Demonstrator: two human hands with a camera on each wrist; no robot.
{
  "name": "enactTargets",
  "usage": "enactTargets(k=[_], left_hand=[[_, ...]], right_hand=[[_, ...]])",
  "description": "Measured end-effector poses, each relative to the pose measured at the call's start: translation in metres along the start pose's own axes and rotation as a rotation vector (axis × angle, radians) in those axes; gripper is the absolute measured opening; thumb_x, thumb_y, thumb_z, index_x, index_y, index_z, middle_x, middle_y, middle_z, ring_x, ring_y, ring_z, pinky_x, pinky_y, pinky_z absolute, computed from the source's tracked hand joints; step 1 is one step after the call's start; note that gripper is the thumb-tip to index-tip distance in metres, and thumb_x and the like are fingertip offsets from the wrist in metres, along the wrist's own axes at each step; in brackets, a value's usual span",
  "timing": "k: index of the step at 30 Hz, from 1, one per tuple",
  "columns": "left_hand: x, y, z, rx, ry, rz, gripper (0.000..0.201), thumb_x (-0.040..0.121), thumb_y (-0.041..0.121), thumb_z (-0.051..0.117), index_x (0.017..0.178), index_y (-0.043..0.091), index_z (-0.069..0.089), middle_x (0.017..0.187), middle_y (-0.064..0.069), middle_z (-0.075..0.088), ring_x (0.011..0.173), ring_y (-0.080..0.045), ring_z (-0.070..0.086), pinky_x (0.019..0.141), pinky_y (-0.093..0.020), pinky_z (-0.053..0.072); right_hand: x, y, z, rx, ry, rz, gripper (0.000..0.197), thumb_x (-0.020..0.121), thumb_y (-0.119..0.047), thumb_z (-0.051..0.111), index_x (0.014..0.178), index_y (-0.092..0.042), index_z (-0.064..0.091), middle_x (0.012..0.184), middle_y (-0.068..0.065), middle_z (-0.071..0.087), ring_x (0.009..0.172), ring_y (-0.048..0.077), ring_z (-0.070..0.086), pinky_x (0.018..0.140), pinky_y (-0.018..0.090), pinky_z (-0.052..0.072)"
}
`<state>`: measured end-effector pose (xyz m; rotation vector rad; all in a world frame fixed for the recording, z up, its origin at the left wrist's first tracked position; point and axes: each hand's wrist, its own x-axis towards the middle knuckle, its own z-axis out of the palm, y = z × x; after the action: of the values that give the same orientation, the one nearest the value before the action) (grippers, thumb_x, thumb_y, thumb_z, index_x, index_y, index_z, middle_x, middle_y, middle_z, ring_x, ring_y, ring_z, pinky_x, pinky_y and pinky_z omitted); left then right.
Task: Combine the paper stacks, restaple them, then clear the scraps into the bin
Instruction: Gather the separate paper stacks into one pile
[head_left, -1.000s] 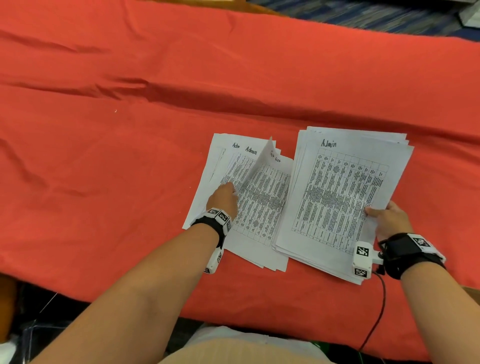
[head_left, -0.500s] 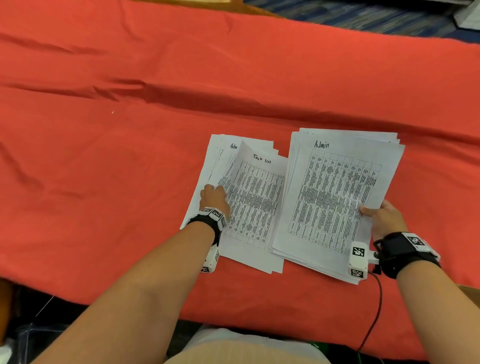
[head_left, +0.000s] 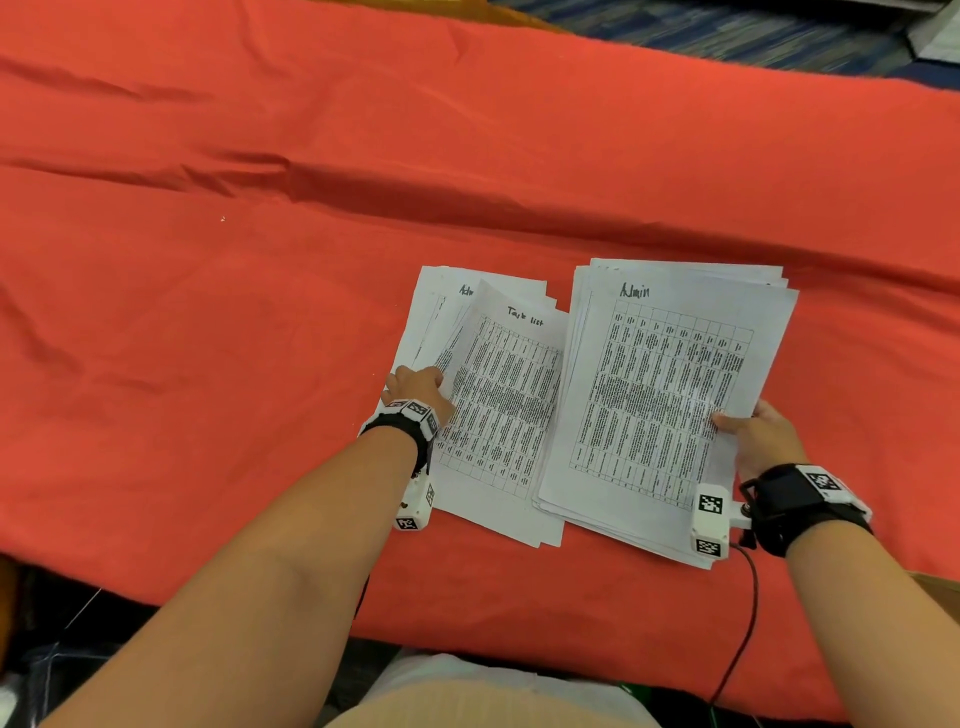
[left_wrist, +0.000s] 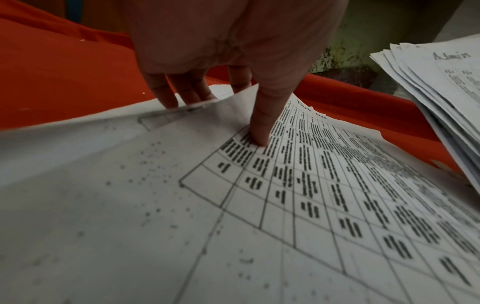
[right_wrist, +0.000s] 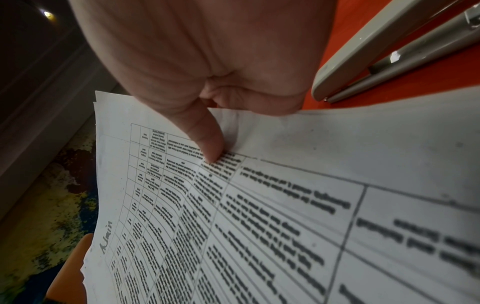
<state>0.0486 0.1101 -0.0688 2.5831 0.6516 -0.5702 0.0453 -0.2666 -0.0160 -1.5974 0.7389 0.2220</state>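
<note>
Two stacks of printed sheets lie side by side on the red cloth (head_left: 260, 364). The left paper stack (head_left: 498, 415) has a top sheet headed "Task list" (left_wrist: 311, 185), bowed upward. My left hand (head_left: 421, 379) pinches that sheet at its left edge, with the thumb (left_wrist: 262, 131) on the print and the fingers (left_wrist: 182, 92) tucked under it. The right paper stack (head_left: 660, 384), headed "Admin", is fanned. My right hand (head_left: 737, 421) grips its right edge, with the thumb (right_wrist: 207, 144) on top and the other fingers hidden below.
A grey stapler (right_wrist: 389, 53) lies on the cloth just beyond the right hand, seen only in the right wrist view. The cloth has a long crease (head_left: 363, 182) behind the papers. Its front edge (head_left: 467, 644) is close to my body. Patterned floor (head_left: 727, 36) shows beyond the table.
The raised sheet on the left stack has come down from near upright to a low bow. My left hand has slid to the stack's left edge. The right stack has barely shifted.
</note>
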Motion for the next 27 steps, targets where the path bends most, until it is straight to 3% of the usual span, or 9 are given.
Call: enactTargets(k=[5, 8, 10, 13, 17, 20, 22, 25, 27], left_hand=[[-0.009, 0.003, 0.008, -0.134, 0.036, 0.141, 0.021, 0.082, -0.002, 0.052, 0.093, 0.016, 0.05, 0.113, -0.011, 0.044, 0.076, -0.022, 0.049, 0.067, -0.03, 0.046], [-0.015, 0.008, 0.005, -0.293, 0.025, 0.177, 0.022, 0.085, -0.006, 0.042, 0.092, 0.014, 0.045, 0.089, -0.007, 0.051, 0.064, -0.022, 0.047, 0.056, -0.029, 0.044], [-0.019, 0.012, 0.001, -0.434, 0.014, 0.17, 0.025, 0.085, -0.008, 0.037, 0.092, 0.015, 0.044, 0.076, -0.002, 0.047, 0.059, -0.02, 0.044, 0.051, -0.025, 0.041], [-0.022, 0.021, -0.004, -0.606, 0.017, 0.215, 0.025, 0.084, -0.01, 0.039, 0.09, 0.013, 0.048, 0.077, -0.005, 0.046, 0.063, -0.019, 0.041, 0.054, -0.028, 0.037], [-0.035, 0.04, -0.011, -0.796, -0.033, 0.26, 0.026, 0.085, -0.008, 0.05, 0.097, 0.015, 0.053, 0.096, -0.006, 0.061, 0.076, -0.021, 0.056, 0.063, -0.032, 0.05], [-0.042, 0.055, -0.01, -0.901, -0.085, 0.254, 0.031, 0.084, -0.007, 0.057, 0.107, 0.013, 0.055, 0.103, -0.002, 0.063, 0.089, -0.019, 0.061, 0.067, -0.023, 0.049], [-0.047, 0.065, -0.008, -0.935, -0.12, 0.253, 0.032, 0.085, -0.005, 0.058, 0.111, 0.012, 0.056, 0.108, -0.004, 0.065, 0.095, -0.022, 0.062, 0.075, -0.027, 0.052], [-0.054, 0.073, -0.004, -0.979, -0.169, 0.247, 0.032, 0.087, -0.001, 0.058, 0.117, 0.01, 0.055, 0.114, -0.006, 0.065, 0.101, -0.024, 0.062, 0.089, -0.037, 0.053], [-0.06, 0.075, -0.004, -1.037, -0.219, 0.231, 0.033, 0.09, -0.001, 0.054, 0.121, 0.007, 0.052, 0.114, -0.007, 0.063, 0.096, -0.022, 0.061, 0.083, -0.034, 0.055]], right_hand=[[0.003, -0.001, 0.002, 0.008, 0.006, 0.014, 0.046, 0.089, 0.009, 0.053, 0.132, -0.008, 0.054, 0.125, 0.016, 0.062, 0.087, 0.02, 0.064, 0.073, 0.034, 0.055], [-0.002, -0.006, 0.004, 0.002, -0.002, 0.008, 0.044, 0.09, 0.009, 0.052, 0.131, -0.008, 0.054, 0.115, 0.013, 0.062, 0.083, 0.017, 0.063, 0.06, 0.025, 0.059], [0.0, -0.007, 0.005, 0.001, -0.008, 0.003, 0.045, 0.089, 0.009, 0.052, 0.131, -0.007, 0.054, 0.116, 0.013, 0.062, 0.086, 0.021, 0.064, 0.071, 0.033, 0.059], [0.004, -0.011, 0.007, 0.035, -0.017, 0.014, 0.044, 0.088, 0.009, 0.052, 0.129, -0.008, 0.055, 0.121, 0.014, 0.064, 0.1, 0.03, 0.064, 0.093, 0.045, 0.051], [0.004, -0.018, 0.017, 0.117, -0.082, 0.003, 0.038, 0.089, 0.01, 0.05, 0.125, -0.002, 0.056, 0.111, 0.011, 0.065, 0.091, 0.02, 0.065, 0.076, 0.03, 0.058], [0.007, -0.019, 0.027, 0.087, -0.138, 0.01, 0.023, 0.089, 0.005, 0.053, 0.099, -0.013, 0.063, 0.125, 0.018, 0.061, 0.091, 0.024, 0.063, 0.1, 0.046, 0.047], [0.01, -0.017, 0.031, 0.008, -0.138, 0.047, 0.014, 0.089, -0.004, 0.057, 0.09, -0.018, 0.058, 0.136, 0.024, 0.053, 0.081, 0.02, 0.059, 0.101, 0.048, 0.044], [0.014, -0.012, 0.035, -0.02, -0.125, 0.089, 0.016, 0.089, -0.009, 0.059, 0.104, -0.014, 0.058, 0.14, 0.025, 0.049, 0.075, 0.017, 0.056, 0.099, 0.044, 0.043], [0.015, -0.009, 0.036, -0.064, -0.117, 0.09, 0.031, 0.091, -0.01, 0.058, 0.121, -0.004, 0.056, 0.14, 0.025, 0.049, 0.078, 0.019, 0.056, 0.095, 0.039, 0.042]])
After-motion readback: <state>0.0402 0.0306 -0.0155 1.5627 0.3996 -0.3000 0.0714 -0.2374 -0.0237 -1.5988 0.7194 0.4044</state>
